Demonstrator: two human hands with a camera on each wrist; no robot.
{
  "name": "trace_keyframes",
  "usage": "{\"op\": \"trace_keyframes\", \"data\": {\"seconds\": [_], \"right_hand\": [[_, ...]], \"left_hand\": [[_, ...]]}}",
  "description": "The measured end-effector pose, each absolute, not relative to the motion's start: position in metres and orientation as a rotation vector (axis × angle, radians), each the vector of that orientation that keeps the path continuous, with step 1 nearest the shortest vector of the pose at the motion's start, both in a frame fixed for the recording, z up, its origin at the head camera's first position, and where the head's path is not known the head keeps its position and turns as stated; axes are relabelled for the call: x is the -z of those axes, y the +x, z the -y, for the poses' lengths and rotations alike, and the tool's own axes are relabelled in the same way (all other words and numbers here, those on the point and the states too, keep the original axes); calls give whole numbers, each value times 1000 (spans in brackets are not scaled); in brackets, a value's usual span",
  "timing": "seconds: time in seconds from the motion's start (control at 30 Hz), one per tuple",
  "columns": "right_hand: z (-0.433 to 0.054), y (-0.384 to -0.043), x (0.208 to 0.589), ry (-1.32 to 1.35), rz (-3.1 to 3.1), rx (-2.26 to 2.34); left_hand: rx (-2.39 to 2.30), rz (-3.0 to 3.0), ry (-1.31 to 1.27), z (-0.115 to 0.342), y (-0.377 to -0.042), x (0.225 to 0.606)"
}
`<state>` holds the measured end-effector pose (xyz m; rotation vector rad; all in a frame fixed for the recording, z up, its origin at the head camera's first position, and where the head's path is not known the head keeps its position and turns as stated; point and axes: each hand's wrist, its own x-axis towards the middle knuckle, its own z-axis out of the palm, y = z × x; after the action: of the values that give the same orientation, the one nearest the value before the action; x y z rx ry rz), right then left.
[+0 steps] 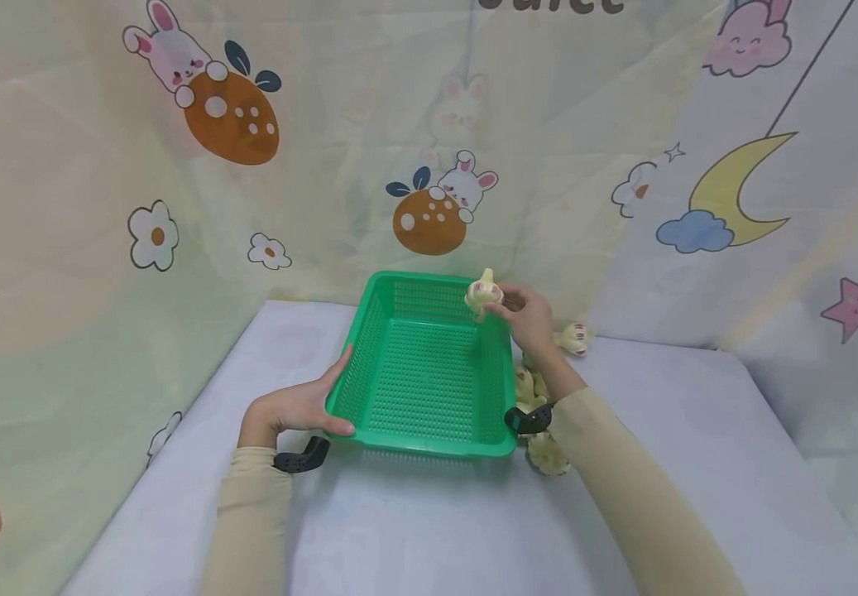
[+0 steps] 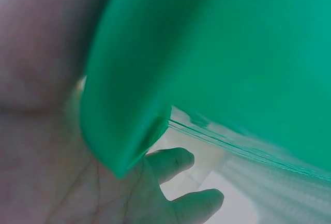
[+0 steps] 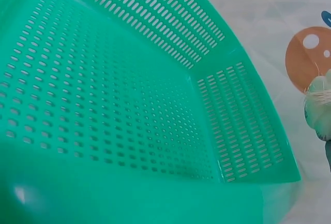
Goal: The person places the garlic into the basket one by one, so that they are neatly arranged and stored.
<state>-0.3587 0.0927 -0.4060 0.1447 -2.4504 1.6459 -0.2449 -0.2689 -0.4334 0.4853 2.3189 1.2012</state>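
Note:
A green plastic basket [image 1: 429, 447] with slotted walls and base is in the middle of the head view, with nothing inside it. At its near left corner my left hand [image 1: 298, 406] holds it, the thumb over the rim and the other fingers along the outside. Up at the far right corner, my right hand [image 1: 529, 319] pinches a pale garlic bulb [image 1: 483, 294] above the rim. Roots show on that garlic bulb [image 3: 321, 100] at the edge of the right wrist view. In the left wrist view, fingers [image 2: 196, 206] extend below the green plastic.
Several more garlic bulbs [image 1: 548, 455] lie on the white table [image 1: 414, 530] along the basket's right side, partly hidden by my right arm. One garlic bulb [image 1: 574, 338] rests farther back. A printed cloth [image 1: 339, 215] hangs behind the table.

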Motion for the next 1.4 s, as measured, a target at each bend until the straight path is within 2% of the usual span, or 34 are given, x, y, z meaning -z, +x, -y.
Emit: {"op": "trace_keyframes", "data": {"seconds": [1.4], "right_hand": [[-31,-381,429,161,2505,-1743]], "left_hand": [[-1192,-2344,506,267,-244,438]]}}
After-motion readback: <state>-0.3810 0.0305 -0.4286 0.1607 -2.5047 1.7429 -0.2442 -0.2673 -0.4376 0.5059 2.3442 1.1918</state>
